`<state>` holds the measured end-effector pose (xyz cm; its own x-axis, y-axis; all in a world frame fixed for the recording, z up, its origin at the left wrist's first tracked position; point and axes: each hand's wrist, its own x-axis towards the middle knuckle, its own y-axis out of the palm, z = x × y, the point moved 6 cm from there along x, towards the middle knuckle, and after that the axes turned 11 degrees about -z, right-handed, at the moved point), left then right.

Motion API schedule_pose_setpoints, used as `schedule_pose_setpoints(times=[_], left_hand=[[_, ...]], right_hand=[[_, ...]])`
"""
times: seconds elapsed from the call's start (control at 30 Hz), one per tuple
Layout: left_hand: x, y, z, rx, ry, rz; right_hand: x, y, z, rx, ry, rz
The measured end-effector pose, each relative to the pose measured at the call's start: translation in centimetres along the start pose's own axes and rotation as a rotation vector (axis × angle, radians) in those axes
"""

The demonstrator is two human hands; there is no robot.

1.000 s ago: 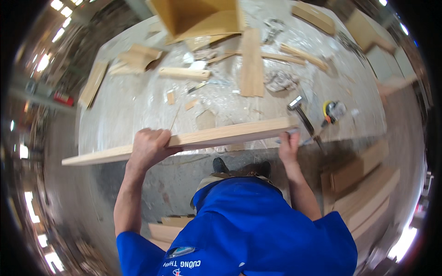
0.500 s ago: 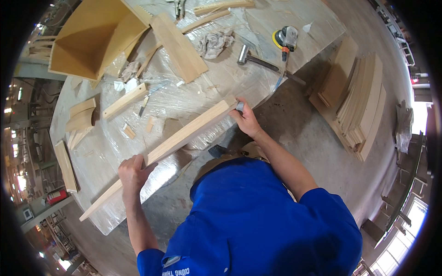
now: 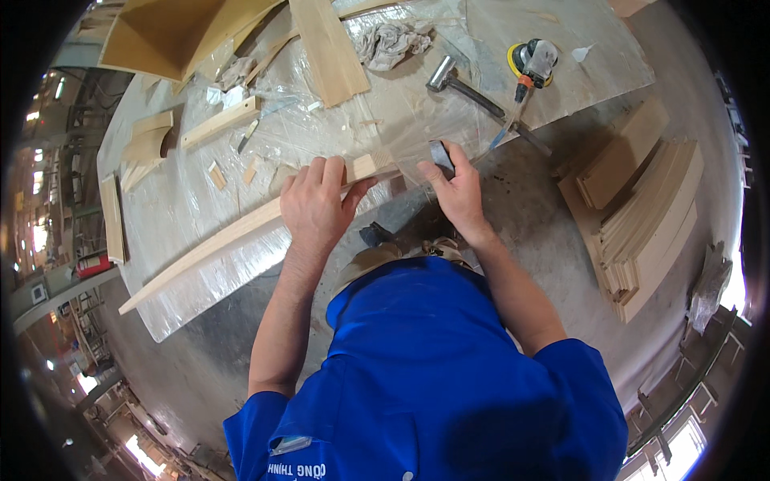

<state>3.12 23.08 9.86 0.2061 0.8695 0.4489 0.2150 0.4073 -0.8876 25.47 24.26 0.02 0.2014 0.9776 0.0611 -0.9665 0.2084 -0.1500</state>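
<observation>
A long, pale wooden strip (image 3: 216, 244) lies slantwise along the near edge of the table, its far-left end sticking out past the plastic sheet. My left hand (image 3: 314, 200) is closed over it near its right end, fingers on top and thumb at the near side. Just right of that end, my right hand (image 3: 459, 191) pinches a small grey block (image 3: 440, 159), apart from the wood. The block looks like a sanding block, though its face is partly covered by my fingers.
Plastic sheeting covers the table (image 3: 593, 96). A hammer (image 3: 473, 96) and an orbital sander (image 3: 532, 62) lie at the back right; a knife (image 3: 248, 136), a crumpled rag (image 3: 393, 44) and a wide board (image 3: 329, 56) sit farther back. Curved wood pieces (image 3: 650, 216) are stacked right of the table.
My left hand has slid right along the strip, toward its right end. My right hand has come off that end with the grey block. The whole view has shifted.
</observation>
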Motion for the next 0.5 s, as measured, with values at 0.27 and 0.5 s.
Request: schedule_pose_setpoints(times=[0.27, 0.5], left_hand=[[-0.4, -0.4, -0.8, 0.041, -0.002, -0.082], [-0.5, -0.2, -0.6, 0.060, -0.040, -0.159]], right_hand=[[2.4, -1.6, 3.6, -0.010, -0.033, 0.188], [3.8, 1.0, 8.8, -0.107, -0.301, 0.298]])
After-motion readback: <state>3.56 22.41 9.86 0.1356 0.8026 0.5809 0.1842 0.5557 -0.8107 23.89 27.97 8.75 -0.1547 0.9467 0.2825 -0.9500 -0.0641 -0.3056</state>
